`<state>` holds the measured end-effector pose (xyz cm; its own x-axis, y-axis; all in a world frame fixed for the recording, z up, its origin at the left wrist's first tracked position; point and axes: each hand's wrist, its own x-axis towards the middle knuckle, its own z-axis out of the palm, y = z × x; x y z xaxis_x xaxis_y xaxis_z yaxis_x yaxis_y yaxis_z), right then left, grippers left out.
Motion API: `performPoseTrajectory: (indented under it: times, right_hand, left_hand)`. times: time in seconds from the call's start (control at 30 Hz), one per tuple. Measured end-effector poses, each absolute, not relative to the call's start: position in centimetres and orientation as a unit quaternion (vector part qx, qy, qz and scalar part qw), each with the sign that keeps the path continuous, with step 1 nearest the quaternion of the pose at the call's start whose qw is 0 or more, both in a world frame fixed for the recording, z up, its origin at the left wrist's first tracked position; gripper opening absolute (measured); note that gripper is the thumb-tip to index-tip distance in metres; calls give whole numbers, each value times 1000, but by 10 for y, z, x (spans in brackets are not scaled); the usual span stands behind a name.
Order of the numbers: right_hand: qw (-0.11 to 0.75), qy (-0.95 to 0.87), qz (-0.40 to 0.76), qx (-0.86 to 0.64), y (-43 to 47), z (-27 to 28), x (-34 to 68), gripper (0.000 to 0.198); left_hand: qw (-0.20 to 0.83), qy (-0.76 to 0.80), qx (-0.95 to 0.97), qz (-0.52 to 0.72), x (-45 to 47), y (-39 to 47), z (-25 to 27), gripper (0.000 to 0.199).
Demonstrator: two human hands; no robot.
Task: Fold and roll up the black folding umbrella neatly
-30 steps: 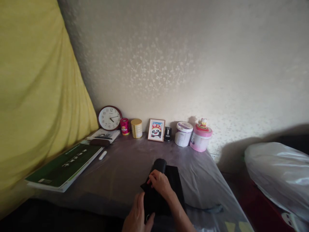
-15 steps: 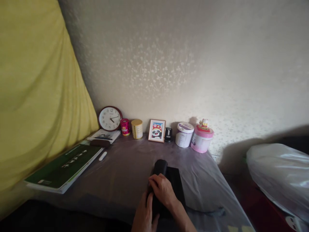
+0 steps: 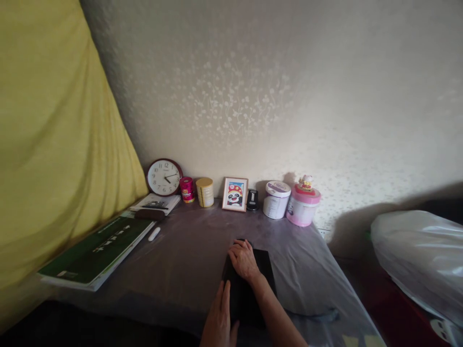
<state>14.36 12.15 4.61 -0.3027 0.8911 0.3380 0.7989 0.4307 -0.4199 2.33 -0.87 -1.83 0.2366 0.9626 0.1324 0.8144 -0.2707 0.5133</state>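
A black flat item (image 3: 265,270), with a thick roll or fold along its left side, lies near the front of the table; its exact kind does not show. My right hand (image 3: 245,260) is on the far end of the roll, fingers bent over it and hiding most of that end. Closer to me, my left hand (image 3: 219,313) holds the item's near left side, with long straight fingers along the edge and the thumb apart on the other side. A dark strap (image 3: 318,315) lies to the right of the item.
A green book (image 3: 101,250), a brown case (image 3: 150,214) and a small white object (image 3: 154,234) are on the left. Along the wall stand a clock (image 3: 164,177), tins (image 3: 205,193), a panda picture frame (image 3: 235,194) and tubs (image 3: 277,200). The table's right edge (image 3: 349,284) slopes toward me.
My right hand has slid forward along the roll to its far end, covering it. My left hand stays at the near left side, now apart from the right.
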Motion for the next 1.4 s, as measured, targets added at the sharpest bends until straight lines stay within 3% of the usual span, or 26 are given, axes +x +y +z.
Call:
performPoseTrajectory:
  times: [0.5,0.77,0.9,1.03,1.2,1.4]
  right_hand:
    - [355,-638,-53,-681,98,36,226,32]
    - [324,-619,109,-707,45,33,236,37]
    - [314,-615,155,-706,35,36,232,42]
    - [361,-595,209,-687,35,33,228,48]
    - [420,-574,260,-653,45,45,212,43]
    - [440,-578,324,-606,59,63,177,46]
  left_hand:
    - [179,575,770,211,24,-10,-2,75]
    - [165,545,777,270,20,-11,-11,76]
    - [169,539,780,270,18,-13,-11,89]
    - [178,543,781,253,16,-14,-7,96]
    - [173,551,776,254,17,-15,-4,95]
    - [174,548,779,249,18,-13,-5,97]
